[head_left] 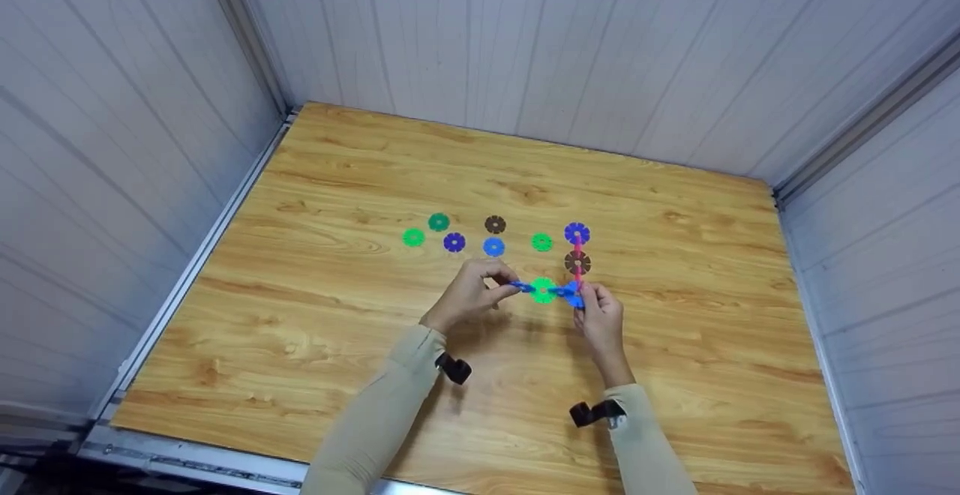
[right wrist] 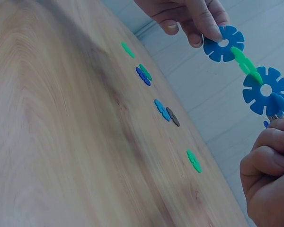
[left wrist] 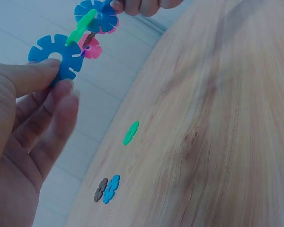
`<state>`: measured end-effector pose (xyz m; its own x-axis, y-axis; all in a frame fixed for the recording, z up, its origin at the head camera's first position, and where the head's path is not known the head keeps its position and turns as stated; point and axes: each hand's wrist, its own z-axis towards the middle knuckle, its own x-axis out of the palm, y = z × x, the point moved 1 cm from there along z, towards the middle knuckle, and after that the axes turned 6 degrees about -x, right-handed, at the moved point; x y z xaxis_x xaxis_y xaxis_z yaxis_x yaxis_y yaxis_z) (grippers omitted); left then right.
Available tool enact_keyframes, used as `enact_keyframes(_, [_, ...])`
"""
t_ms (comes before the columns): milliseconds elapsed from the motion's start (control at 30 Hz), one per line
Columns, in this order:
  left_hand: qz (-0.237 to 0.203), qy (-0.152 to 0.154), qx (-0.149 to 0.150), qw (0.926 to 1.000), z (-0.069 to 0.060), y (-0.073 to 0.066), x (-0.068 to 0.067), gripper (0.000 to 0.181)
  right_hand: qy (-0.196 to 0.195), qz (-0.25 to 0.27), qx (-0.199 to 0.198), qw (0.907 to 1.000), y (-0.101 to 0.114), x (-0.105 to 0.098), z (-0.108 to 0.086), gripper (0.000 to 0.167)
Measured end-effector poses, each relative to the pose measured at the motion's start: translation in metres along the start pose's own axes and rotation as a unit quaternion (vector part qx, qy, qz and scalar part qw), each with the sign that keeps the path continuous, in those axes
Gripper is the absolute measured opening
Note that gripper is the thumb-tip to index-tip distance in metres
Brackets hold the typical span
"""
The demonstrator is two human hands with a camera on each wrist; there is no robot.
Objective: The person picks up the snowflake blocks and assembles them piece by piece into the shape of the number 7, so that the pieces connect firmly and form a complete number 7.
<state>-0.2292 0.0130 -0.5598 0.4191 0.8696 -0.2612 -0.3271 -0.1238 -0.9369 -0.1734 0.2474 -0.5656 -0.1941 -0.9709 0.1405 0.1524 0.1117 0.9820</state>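
Note:
Both hands hold a linked chain of notched plastic discs above the table. At its left end, my left hand pinches a blue disc between thumb and fingers. A bright green disc joins it, edge-on in the wrist views, to another blue disc nearer the right hand. My right hand grips the chain at its corner by a blue disc; its fingers hide part of the joint. From there pink discs, a brown disc and a purple-blue disc extend away from me.
Loose discs lie flat beyond the hands: light green, dark green, purple, brown, blue and another green one. Pale panel walls enclose the wooden table at the back and sides.

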Motion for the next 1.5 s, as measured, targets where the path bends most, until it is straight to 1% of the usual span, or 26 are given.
enact_keyframes(100, [0.021, -0.003, 0.007, 0.9998, 0.000, -0.002, 0.001, 0.006, -0.003, 0.000, -0.005, 1.0000, -0.001, 0.002, -0.001, 0.030])
enact_keyframes(267, [0.042, -0.014, 0.021, 0.9988, -0.001, -0.007, 0.004, 0.001, -0.006, -0.002, -0.025, 0.9997, -0.002, 0.006, -0.002, 0.032])
enact_keyframes(333, [0.046, -0.021, 0.026, 0.9984, -0.001, -0.010, 0.005, 0.003, -0.004, -0.008, -0.028, 0.9996, 0.007, 0.010, -0.005, 0.033])
enact_keyframes(433, [0.048, -0.030, 0.039, 0.9976, -0.001, -0.012, 0.007, 0.004, -0.009, -0.015, -0.025, 0.9995, 0.010, 0.014, -0.005, 0.034])
enact_keyframes(500, [0.043, -0.035, 0.050, 0.9972, -0.001, -0.012, 0.007, 0.004, -0.013, -0.014, -0.016, 0.9997, 0.011, 0.016, -0.004, 0.034])
enact_keyframes(567, [0.035, -0.038, 0.058, 0.9970, -0.002, -0.012, 0.008, 0.004, -0.021, -0.009, -0.012, 0.9997, 0.003, 0.015, -0.001, 0.035])
enact_keyframes(667, [0.011, -0.040, 0.054, 0.9977, -0.003, -0.012, 0.010, 0.005, -0.026, -0.005, -0.012, 0.9996, 0.001, 0.017, -0.001, 0.034])
enact_keyframes(767, [-0.010, -0.040, 0.046, 0.9981, -0.004, -0.013, 0.011, 0.006, -0.023, -0.019, -0.012, 0.9995, 0.003, 0.018, -0.001, 0.033])
enact_keyframes(900, [-0.024, -0.038, 0.041, 0.9982, -0.004, -0.016, 0.016, 0.007, -0.025, -0.035, 0.001, 0.9991, 0.008, 0.018, 0.000, 0.033])
enact_keyframes(1000, [-0.040, -0.033, 0.040, 0.9979, -0.005, -0.023, 0.020, 0.007, -0.023, -0.044, 0.005, 0.9988, 0.018, 0.018, -0.001, 0.033])
enact_keyframes(1100, [-0.058, -0.030, 0.040, 0.9971, -0.008, -0.034, 0.023, 0.008, -0.013, -0.058, 0.003, 0.9982, 0.030, 0.019, -0.003, 0.033])
enact_keyframes(1200, [-0.064, -0.034, 0.037, 0.9967, -0.013, -0.040, 0.026, 0.009, -0.004, -0.042, -0.011, 0.9991, 0.037, 0.017, -0.004, 0.033])
enact_keyframes(1267, [-0.060, -0.043, 0.039, 0.9965, -0.015, -0.041, 0.030, 0.009, -0.004, -0.017, -0.016, 0.9997, 0.033, 0.014, -0.002, 0.034])
enact_keyframes(1333, [-0.049, -0.064, 0.050, 0.9955, -0.017, -0.040, 0.034, 0.009, 0.000, 0.007, -0.024, 0.9997, 0.026, 0.009, 0.000, 0.035])
enact_keyframes(1400, [-0.036, -0.091, 0.066, 0.9930, -0.019, -0.039, 0.037, 0.011, 0.004, 0.018, -0.037, 0.9992, 0.017, 0.005, 0.002, 0.037])
enact_keyframes(1500, [-0.026, -0.136, 0.089, 0.9864, -0.018, -0.038, 0.039, 0.012, 0.020, 0.030, -0.063, 0.9974, 0.008, 0.003, 0.001, 0.040])
